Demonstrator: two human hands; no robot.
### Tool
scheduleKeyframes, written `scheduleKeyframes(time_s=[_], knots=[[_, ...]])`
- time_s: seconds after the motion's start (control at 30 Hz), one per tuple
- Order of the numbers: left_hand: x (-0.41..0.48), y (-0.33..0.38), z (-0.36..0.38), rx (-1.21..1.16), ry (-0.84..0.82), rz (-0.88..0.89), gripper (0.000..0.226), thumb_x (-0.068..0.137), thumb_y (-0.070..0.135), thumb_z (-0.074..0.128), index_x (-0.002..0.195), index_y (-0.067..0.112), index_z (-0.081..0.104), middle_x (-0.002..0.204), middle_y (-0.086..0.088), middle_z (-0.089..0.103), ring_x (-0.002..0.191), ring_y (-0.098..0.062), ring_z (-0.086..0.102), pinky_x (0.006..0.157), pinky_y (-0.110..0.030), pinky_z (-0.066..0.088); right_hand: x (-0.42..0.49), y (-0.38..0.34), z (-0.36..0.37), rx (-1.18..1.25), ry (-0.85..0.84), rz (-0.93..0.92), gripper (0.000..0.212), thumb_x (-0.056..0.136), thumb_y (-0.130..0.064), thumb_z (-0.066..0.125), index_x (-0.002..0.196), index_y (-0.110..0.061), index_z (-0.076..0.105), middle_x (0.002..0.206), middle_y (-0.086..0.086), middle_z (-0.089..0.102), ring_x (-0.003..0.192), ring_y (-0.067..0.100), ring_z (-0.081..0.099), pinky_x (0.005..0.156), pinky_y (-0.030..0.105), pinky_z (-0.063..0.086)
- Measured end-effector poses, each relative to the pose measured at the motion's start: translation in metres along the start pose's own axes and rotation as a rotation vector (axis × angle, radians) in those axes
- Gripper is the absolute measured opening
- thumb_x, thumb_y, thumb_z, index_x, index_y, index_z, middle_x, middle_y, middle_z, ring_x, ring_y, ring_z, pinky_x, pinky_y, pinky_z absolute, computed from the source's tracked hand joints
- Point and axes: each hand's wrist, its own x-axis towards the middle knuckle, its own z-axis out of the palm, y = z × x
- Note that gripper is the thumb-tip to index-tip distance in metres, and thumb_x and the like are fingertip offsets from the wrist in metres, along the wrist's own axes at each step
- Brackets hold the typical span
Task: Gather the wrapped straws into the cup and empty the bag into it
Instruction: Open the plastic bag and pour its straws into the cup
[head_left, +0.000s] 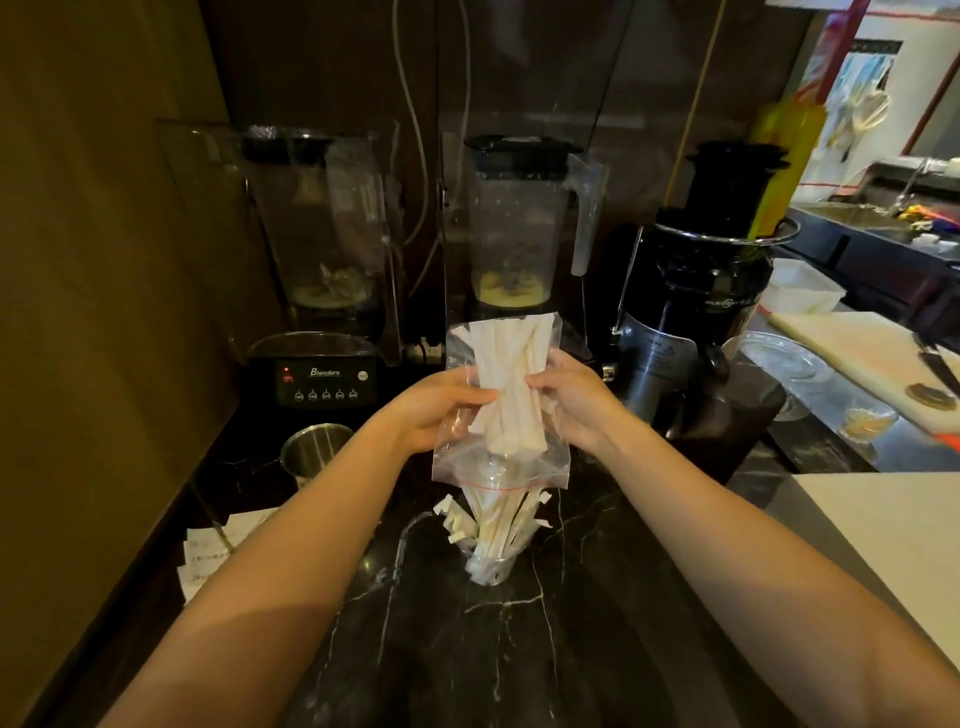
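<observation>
A clear zip bag (501, 465) with a red seal line hangs upside down over the counter, its mouth pointing down. A bundle of white wrapped straws (511, 384) still sits inside it. My left hand (434, 410) pinches the bag's left side and my right hand (574, 397) pinches the right side, both at mid-height. Directly below the bag's mouth stands a clear cup (491, 569) on the black marble counter, with several wrapped straws (498, 522) fanning out of its top and touching the bag's opening.
Two blenders (324, 260) (519, 223) stand behind the bag, a black juicer (696, 312) to the right. A steel cup (314, 454) sits at the left, papers (208, 551) near the left edge. A white cutting board (862, 353) with a knife lies at far right.
</observation>
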Motion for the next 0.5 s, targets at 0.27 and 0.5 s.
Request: scheduleKeyframes(time_s=[0.27,0.5], knots=[[0.001,-0.020,-0.016,0.113,0.181,0.088,0.037,0.080,-0.003,0.055,0.113,0.015,0.057,0.102,-0.005,0.067,0.094,-0.020,0.066,0.080,-0.032,0.056,0.001,0.025,0.004,-0.215,-0.013,-0.249,0.042,0.086,-0.001,0.049,0.115,-0.032,0.052,0.107,-0.007,0.063,0.097,0.004,0.062,0.074,0.022,0.056],[-0.006,-0.030,-0.020,0.120,0.094,0.116,0.042,0.082,0.001,0.053,0.122,0.016,0.051,0.106,-0.010,0.065,0.102,-0.027,0.062,0.090,-0.041,0.051,-0.007,0.039,-0.003,-0.144,-0.024,-0.234,0.030,0.091,-0.025,0.047,0.116,-0.041,0.051,0.118,-0.002,0.062,0.106,0.019,0.062,0.092,0.039,0.050]])
